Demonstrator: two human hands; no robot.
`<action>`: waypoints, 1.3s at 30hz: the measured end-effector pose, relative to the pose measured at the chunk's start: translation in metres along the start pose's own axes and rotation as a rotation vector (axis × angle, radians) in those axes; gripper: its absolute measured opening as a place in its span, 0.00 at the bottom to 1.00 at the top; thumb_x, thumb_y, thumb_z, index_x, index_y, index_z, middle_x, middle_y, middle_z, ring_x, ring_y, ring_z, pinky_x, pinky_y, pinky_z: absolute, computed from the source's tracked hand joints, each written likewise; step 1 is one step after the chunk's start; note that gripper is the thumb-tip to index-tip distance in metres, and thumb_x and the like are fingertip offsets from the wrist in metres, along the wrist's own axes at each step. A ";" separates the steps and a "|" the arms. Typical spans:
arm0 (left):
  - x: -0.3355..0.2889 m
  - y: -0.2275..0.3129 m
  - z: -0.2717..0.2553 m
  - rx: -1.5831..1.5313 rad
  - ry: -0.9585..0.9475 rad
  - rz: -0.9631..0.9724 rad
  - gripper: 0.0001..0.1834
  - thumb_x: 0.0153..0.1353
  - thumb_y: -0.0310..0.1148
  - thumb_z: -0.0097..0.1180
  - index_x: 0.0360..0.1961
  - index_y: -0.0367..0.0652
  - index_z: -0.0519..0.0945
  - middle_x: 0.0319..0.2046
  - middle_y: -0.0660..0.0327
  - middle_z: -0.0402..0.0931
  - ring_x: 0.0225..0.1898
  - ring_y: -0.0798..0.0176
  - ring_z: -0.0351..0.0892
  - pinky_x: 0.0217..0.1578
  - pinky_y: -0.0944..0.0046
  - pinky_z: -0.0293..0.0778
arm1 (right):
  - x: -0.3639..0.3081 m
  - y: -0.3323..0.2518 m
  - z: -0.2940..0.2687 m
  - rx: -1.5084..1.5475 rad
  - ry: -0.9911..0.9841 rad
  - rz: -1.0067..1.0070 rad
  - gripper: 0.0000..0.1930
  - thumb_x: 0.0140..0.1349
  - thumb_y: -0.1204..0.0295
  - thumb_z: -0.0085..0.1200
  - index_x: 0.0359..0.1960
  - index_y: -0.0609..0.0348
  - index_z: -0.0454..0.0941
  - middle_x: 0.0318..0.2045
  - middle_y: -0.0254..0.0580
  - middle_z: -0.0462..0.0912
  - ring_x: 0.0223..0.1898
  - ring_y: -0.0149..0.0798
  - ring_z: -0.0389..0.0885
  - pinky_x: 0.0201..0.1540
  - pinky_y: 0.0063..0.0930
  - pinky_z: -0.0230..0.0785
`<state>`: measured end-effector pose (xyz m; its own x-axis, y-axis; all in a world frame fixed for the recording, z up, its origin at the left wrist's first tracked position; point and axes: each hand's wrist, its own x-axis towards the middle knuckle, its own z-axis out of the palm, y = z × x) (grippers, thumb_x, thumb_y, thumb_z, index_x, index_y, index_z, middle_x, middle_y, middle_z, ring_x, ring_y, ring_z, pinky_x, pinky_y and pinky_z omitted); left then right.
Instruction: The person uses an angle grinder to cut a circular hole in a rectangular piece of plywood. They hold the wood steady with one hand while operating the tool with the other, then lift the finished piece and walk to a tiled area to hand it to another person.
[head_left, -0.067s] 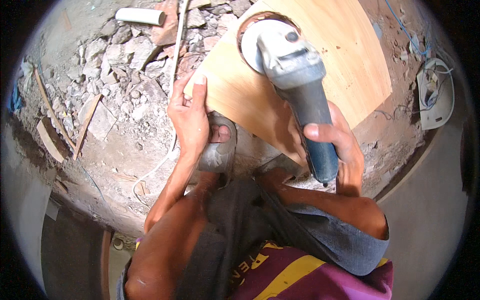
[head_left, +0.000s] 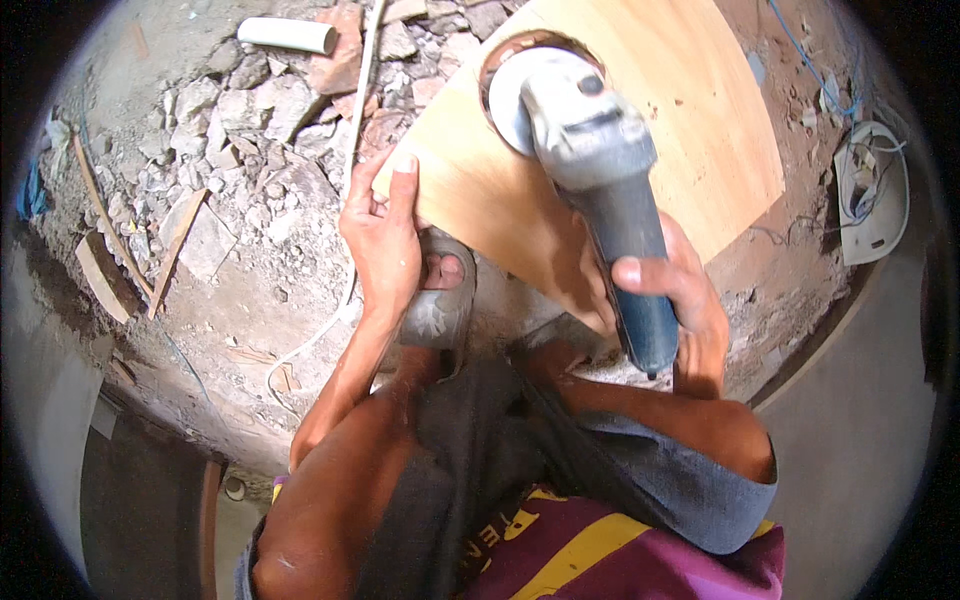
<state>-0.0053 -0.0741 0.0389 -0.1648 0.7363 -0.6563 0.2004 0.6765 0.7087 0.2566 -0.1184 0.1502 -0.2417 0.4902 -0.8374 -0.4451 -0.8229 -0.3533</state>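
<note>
The floor (head_left: 250, 330) is dusty ground, covered with broken stones and bits of brick along its far side. A big wooden board (head_left: 690, 130) lies tilted on the floor, with its near edge lifted up by the person's knees. Near the far left edge of the board there is a round cut.

A grinder (head_left: 600, 190) with a grey head and a blue handle sits on the board, with its round disc right at that cut. The right hand (head_left: 670, 300) is wrapped tight around the blue handle. The left hand (head_left: 385, 235) presses on the left corner of the board, fingers curled over the edge. A foot in a grey sandal (head_left: 440, 295) is just under that corner.

A white pipe (head_left: 285, 35) lies far off on the stones, and a thin white cable (head_left: 350, 180) runs past the left hand.

The board could slip, because it rests on bumpy stones. The spinning disc is close to the left hand, so a sudden jump could hurt the fingers or the toes.
</note>
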 end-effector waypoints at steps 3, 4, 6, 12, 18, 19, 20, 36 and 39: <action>0.009 -0.003 -0.005 -0.018 -0.040 0.083 0.19 0.77 0.42 0.65 0.56 0.38 0.87 0.29 0.66 0.81 0.30 0.76 0.72 0.32 0.70 0.69 | -0.008 0.010 0.003 -0.049 0.074 -0.044 0.40 0.52 0.57 0.72 0.61 0.72 0.73 0.28 0.44 0.80 0.22 0.35 0.79 0.25 0.28 0.71; 0.021 0.000 -0.009 0.054 -0.123 0.108 0.19 0.77 0.43 0.64 0.54 0.37 0.87 0.30 0.65 0.82 0.32 0.75 0.73 0.34 0.69 0.70 | -0.013 0.011 0.005 -0.055 0.112 -0.063 0.41 0.50 0.56 0.72 0.61 0.74 0.72 0.27 0.45 0.80 0.20 0.36 0.78 0.23 0.28 0.71; 0.046 0.009 -0.024 0.213 -0.274 0.154 0.21 0.77 0.46 0.63 0.50 0.36 0.89 0.32 0.63 0.84 0.35 0.72 0.75 0.39 0.66 0.73 | -0.025 0.013 0.006 -0.034 0.138 -0.099 0.43 0.49 0.55 0.72 0.62 0.74 0.71 0.30 0.48 0.80 0.21 0.37 0.79 0.23 0.28 0.71; 0.122 0.096 0.018 0.644 -0.447 0.635 0.33 0.81 0.59 0.51 0.47 0.35 0.90 0.30 0.53 0.87 0.37 0.59 0.87 0.43 0.57 0.80 | -0.061 0.016 -0.014 0.127 0.173 -0.267 0.46 0.51 0.58 0.73 0.66 0.74 0.63 0.29 0.49 0.79 0.20 0.40 0.79 0.22 0.27 0.74; 0.186 0.156 0.148 0.462 -0.818 0.651 0.32 0.77 0.61 0.54 0.50 0.39 0.88 0.39 0.59 0.88 0.42 0.62 0.85 0.49 0.61 0.79 | -0.089 0.015 -0.024 0.232 0.214 -0.398 0.48 0.51 0.59 0.73 0.68 0.76 0.59 0.29 0.52 0.80 0.20 0.43 0.81 0.22 0.32 0.78; 0.180 0.155 0.155 0.373 -0.869 0.653 0.29 0.79 0.57 0.54 0.56 0.40 0.89 0.47 0.57 0.90 0.47 0.63 0.86 0.53 0.62 0.78 | -0.093 0.018 -0.025 0.244 0.226 -0.407 0.48 0.51 0.59 0.73 0.67 0.76 0.60 0.29 0.53 0.80 0.19 0.43 0.81 0.22 0.32 0.77; 0.177 0.159 0.162 0.366 -0.887 0.622 0.28 0.80 0.55 0.54 0.57 0.39 0.88 0.48 0.57 0.90 0.48 0.63 0.86 0.53 0.62 0.78 | -0.097 0.020 -0.025 0.272 0.231 -0.421 0.47 0.52 0.60 0.73 0.66 0.75 0.60 0.28 0.52 0.79 0.18 0.43 0.81 0.21 0.32 0.78; 0.175 0.113 0.130 -0.307 -0.623 0.444 0.22 0.82 0.43 0.55 0.45 0.32 0.88 0.34 0.61 0.87 0.34 0.71 0.81 0.36 0.66 0.77 | -0.070 0.030 -0.004 0.136 0.177 -0.248 0.46 0.48 0.58 0.74 0.65 0.75 0.67 0.28 0.51 0.80 0.19 0.41 0.79 0.22 0.30 0.75; 0.172 0.108 0.112 -0.261 -0.490 0.426 0.21 0.82 0.43 0.56 0.43 0.34 0.88 0.34 0.62 0.87 0.33 0.72 0.81 0.35 0.67 0.76 | -0.060 0.027 0.000 0.095 0.154 -0.187 0.45 0.48 0.58 0.74 0.64 0.75 0.68 0.28 0.51 0.80 0.19 0.40 0.78 0.22 0.30 0.74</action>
<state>0.0958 0.1242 -0.0259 0.3430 0.8885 -0.3048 -0.0980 0.3566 0.9291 0.2590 -0.1698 0.1909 -0.0167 0.5762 -0.8171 -0.5508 -0.6874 -0.4734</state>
